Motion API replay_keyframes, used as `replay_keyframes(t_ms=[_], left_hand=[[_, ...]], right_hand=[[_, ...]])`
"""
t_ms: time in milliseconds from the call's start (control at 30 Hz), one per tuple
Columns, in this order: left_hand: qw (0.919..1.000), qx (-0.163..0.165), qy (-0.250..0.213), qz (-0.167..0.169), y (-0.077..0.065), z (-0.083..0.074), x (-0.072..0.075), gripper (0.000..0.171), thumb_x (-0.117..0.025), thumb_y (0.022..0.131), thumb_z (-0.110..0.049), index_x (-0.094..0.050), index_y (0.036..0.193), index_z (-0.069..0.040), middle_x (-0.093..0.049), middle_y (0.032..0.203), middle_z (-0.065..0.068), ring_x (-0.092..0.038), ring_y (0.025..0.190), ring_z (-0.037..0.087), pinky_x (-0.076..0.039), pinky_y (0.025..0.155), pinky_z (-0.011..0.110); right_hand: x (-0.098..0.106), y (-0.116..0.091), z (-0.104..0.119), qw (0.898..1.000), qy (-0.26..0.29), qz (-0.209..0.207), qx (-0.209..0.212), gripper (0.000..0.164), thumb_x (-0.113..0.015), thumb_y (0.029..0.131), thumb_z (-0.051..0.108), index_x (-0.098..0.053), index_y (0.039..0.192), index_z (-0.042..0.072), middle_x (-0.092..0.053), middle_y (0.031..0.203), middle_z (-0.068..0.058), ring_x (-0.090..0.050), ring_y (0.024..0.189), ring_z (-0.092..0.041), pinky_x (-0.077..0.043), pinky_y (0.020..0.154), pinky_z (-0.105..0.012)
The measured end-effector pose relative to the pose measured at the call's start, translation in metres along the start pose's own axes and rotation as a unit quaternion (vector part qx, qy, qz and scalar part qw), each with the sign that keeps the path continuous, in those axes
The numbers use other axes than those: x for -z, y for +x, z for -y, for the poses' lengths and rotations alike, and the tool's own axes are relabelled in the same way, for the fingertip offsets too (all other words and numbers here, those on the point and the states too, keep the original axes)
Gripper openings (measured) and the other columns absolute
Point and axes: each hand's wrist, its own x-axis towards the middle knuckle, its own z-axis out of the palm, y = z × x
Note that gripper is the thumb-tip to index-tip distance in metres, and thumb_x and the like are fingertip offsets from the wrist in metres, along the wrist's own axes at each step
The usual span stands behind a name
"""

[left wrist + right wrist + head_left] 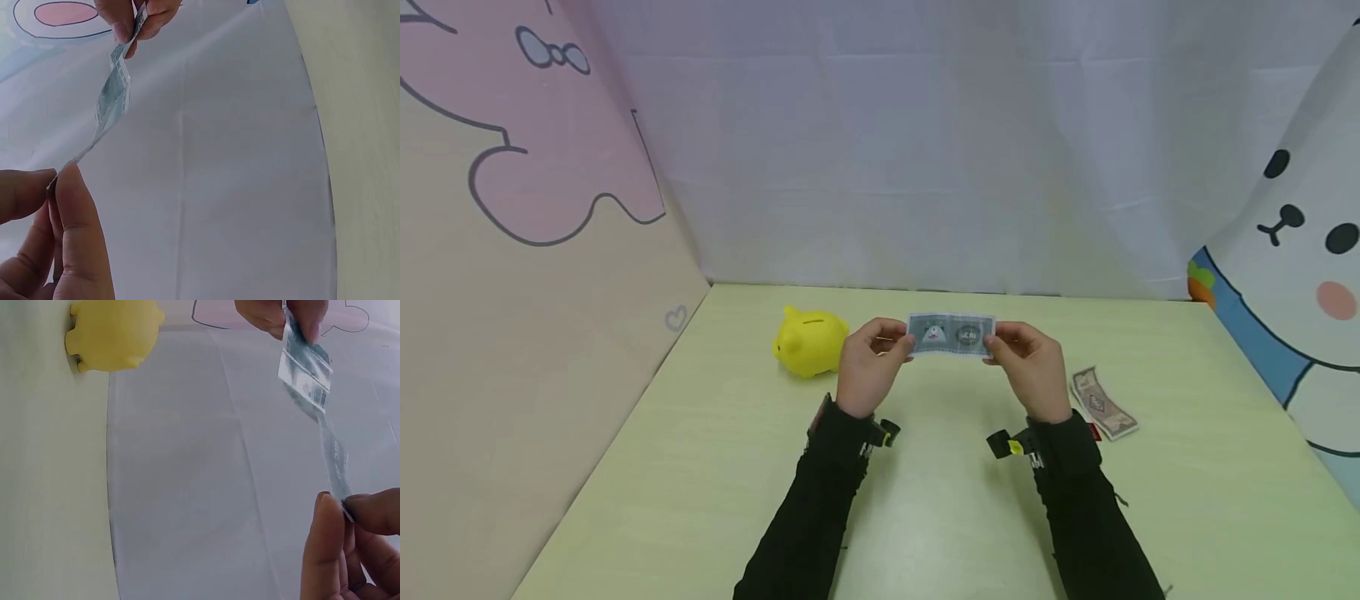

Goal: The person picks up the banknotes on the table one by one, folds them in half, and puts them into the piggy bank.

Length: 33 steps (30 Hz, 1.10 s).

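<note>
1. Head view: so the left hand (872,367) and right hand (1032,367) each pinch one short end of a blue-grey banknote (951,335), thumbs on the near side. Fingers are closed down to the paper's thickness. The note's stretched out lengthwise, printed side to the camera, long edges running roughly level. Left of it, the yellow piggy bank (808,343) sits on the tabletop (925,533), its right side partly overlapped by the left hand, so that gap looks tight from here. A brown banknote (1103,403) lies just beside the right wrist, with a wide stretch of table between it and the right edge. Table's far edge meets the white curtain (887,167) behind.

2. Left wrist view: left hand's pinching the near end, right hand's got the far end up top. You see the note nearly edge-on, kinda wavy, up off the table. Table edge runs down the right side, well apart from it.

3. Right wrist view: same pinch, right hand lower right, left hand up top. Piggy bank's upper left, near the table edge, apart from the note.
</note>
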Motion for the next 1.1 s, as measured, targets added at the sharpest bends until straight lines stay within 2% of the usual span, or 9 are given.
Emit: replay_keyframes(t_ms=[200, 333, 467, 567, 600, 833, 1100], left_hand=[[0.9994, -0.034, 0.004, 0.008, -0.007, -0.004, -0.006, 0.015, -0.067, 0.091, -0.003, -0.066, 0.104, 0.005, -0.065, 0.095, 0.023, -0.064, 0.083, 0.027, -0.059, 0.076, 0.027], [0.9991, -0.039, 0.013, 0.009, -0.01, -0.005, -0.01, 0.015, -0.068, 0.091, -0.006, -0.067, 0.104, 0.003, -0.066, 0.093, 0.02, -0.064, 0.082, 0.024, -0.057, 0.075, 0.024], [0.9984, -0.045, 0.035, 0.003, -0.012, -0.006, -0.014, 0.015, -0.07, 0.09, -0.008, -0.068, 0.103, 0.0, -0.068, 0.093, 0.017, -0.065, 0.084, 0.025, -0.055, 0.075, 0.022], [0.9974, -0.055, 0.047, -0.001, -0.013, -0.007, -0.017, 0.015, -0.07, 0.09, -0.008, -0.068, 0.102, 0.0, -0.068, 0.093, 0.016, -0.066, 0.085, 0.027, -0.055, 0.074, 0.02], [0.9971, -0.056, 0.05, -0.002, -0.014, -0.007, -0.018, 0.014, -0.071, 0.09, -0.008, -0.068, 0.101, 0.0, -0.068, 0.093, 0.016, -0.066, 0.084, 0.026, -0.055, 0.073, 0.02], [0.9963, -0.056, 0.066, 0.003, -0.016, -0.008, -0.023, 0.013, -0.071, 0.09, -0.01, -0.069, 0.1, -0.002, -0.068, 0.092, 0.014, -0.064, 0.081, 0.022, -0.053, 0.07, 0.018], [0.9937, -0.077, 0.081, 0.015, -0.017, -0.007, -0.028, 0.013, -0.07, 0.091, -0.009, -0.069, 0.101, -0.001, -0.068, 0.095, 0.014, -0.065, 0.083, 0.023, -0.056, 0.072, 0.02]], right_hand=[[-0.002, -0.003, 0.001, 1.0, 0.001, -0.008, 0.016, 0.022, -0.063, 0.094, 0.005, -0.065, 0.111, -0.009, -0.065, 0.091, 0.005, -0.065, 0.073, 0.0, -0.058, 0.069, -0.019], [-0.004, -0.005, 0.002, 1.0, 0.015, -0.002, 0.017, 0.021, -0.063, 0.094, 0.003, -0.065, 0.111, -0.01, -0.064, 0.09, 0.009, -0.064, 0.073, 0.0, -0.058, 0.07, -0.019], [-0.007, -0.007, 0.004, 1.0, 0.019, 0.004, 0.013, 0.021, -0.063, 0.094, 0.002, -0.065, 0.111, -0.009, -0.067, 0.097, -0.011, -0.064, 0.073, 0.0, -0.057, 0.069, -0.018], [-0.01, -0.008, 0.006, 1.0, 0.012, 0.008, 0.01, 0.021, -0.063, 0.094, 0.002, -0.065, 0.111, -0.009, -0.065, 0.105, -0.028, -0.064, 0.073, 0.0, -0.057, 0.069, -0.018], [-0.01, -0.008, 0.006, 1.0, 0.011, 0.009, 0.01, 0.021, -0.063, 0.094, 0.002, -0.065, 0.111, -0.009, -0.065, 0.106, -0.03, -0.064, 0.073, 0.0, -0.057, 0.069, -0.018], [-0.014, -0.01, 0.008, 0.999, -0.007, 0.028, 0.017, 0.022, -0.063, 0.095, 0.006, -0.066, 0.112, -0.008, -0.067, 0.106, -0.028, -0.065, 0.073, 0.0, -0.059, 0.071, -0.023], [-0.018, -0.013, 0.01, 0.998, 0.002, 0.046, 0.038, 0.023, -0.062, 0.095, 0.004, -0.066, 0.114, -0.007, -0.067, 0.105, -0.028, -0.065, 0.074, 0.0, -0.059, 0.071, -0.023]])
